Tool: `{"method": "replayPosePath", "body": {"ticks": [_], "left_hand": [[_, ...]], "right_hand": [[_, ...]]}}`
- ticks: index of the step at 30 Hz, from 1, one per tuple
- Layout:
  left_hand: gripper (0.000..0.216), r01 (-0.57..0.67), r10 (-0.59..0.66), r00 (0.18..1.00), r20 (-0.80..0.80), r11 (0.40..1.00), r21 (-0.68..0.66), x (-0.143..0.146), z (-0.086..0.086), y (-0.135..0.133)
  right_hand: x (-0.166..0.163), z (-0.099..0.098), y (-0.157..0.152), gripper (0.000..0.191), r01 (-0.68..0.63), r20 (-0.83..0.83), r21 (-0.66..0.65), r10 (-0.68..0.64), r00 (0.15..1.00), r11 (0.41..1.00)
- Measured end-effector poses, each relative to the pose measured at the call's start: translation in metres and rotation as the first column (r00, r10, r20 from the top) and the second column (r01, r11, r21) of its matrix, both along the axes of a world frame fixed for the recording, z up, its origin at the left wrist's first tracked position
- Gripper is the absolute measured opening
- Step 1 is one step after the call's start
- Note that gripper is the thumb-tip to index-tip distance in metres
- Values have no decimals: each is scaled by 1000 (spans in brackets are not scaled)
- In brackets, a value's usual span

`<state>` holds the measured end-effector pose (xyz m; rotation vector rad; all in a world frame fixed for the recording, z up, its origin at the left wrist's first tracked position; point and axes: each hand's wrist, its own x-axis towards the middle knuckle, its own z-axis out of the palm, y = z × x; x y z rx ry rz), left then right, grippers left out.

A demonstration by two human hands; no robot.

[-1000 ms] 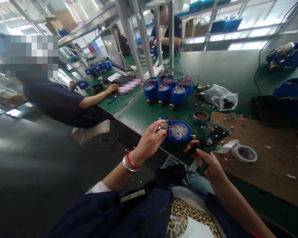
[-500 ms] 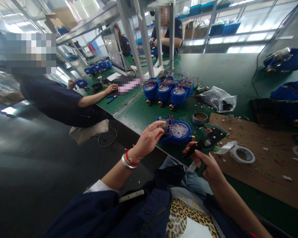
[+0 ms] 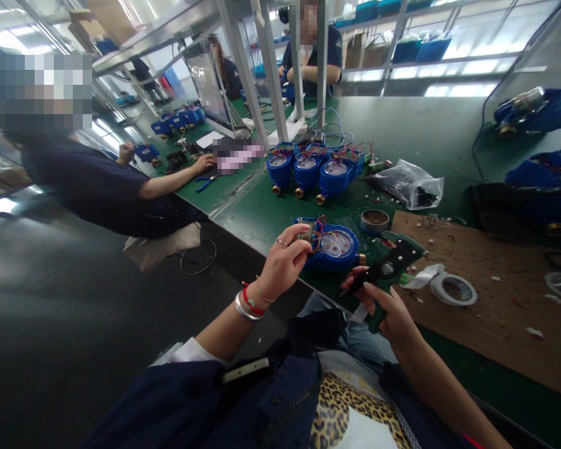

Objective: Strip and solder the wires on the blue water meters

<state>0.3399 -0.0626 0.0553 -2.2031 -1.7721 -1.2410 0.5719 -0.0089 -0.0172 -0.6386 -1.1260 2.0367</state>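
Note:
A blue water meter (image 3: 348, 255) lies near the front edge of the green table, its round dial facing up and thin coloured wires looped across it. At the meter's left end, my left hand (image 3: 284, 265) pinches a small circuit board (image 3: 307, 233), partly hidden by the fingers. My right hand (image 3: 390, 312) is wrapped around a green and black wire stripper (image 3: 393, 265), just right of the meter's brass fitting. The stripper's head points up and to the right.
Three blue meters (image 3: 306, 168) stand behind, beside a clear plastic bag (image 3: 414, 184). A small round tin (image 3: 374, 220) and a white tape roll (image 3: 453, 289) are nearby, the roll on a cardboard sheet (image 3: 490, 330). A co-worker (image 3: 84, 181) sits at left; metal posts (image 3: 271, 75) rise beyond.
My left wrist has shifted slightly right and down, with the fingers still at the circuit board. My right hand keeps the wire stripper in almost the same place. The view has moved slightly.

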Motion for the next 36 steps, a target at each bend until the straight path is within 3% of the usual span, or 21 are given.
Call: {"method": "replayPosePath", "body": {"ticks": [17, 24, 27, 30, 33, 36], "left_hand": [[14, 116, -118, 992, -38, 992, -56, -12, 6, 1], [11, 160, -168, 983, -72, 981, -108, -20, 10, 8], [9, 175, -176, 984, -16, 981, -78, -21, 7, 10], [7, 165, -164, 986, 37, 985, -45, -21, 2, 12], [7, 166, -163, 983, 82, 986, -25, -19, -2, 13], [7, 171, -170, 978, 117, 985, 1, -18, -3, 14]], "right_hand": [[-3, 3, 0, 27, -15, 15, -6, 15, 1000, 1000], [0, 10, -7, 31, -28, 161, 158, 3, 987, 987], [4, 24, -16, 27, -115, 238, 310, 40, 970, 944], [2, 42, -26, 24, -265, 384, 452, 83, 920, 852], [-13, 59, -36, 23, -410, 556, 518, 69, 828, 751], [-31, 70, -44, 17, -480, 664, 525, 15, 748, 703]]}}
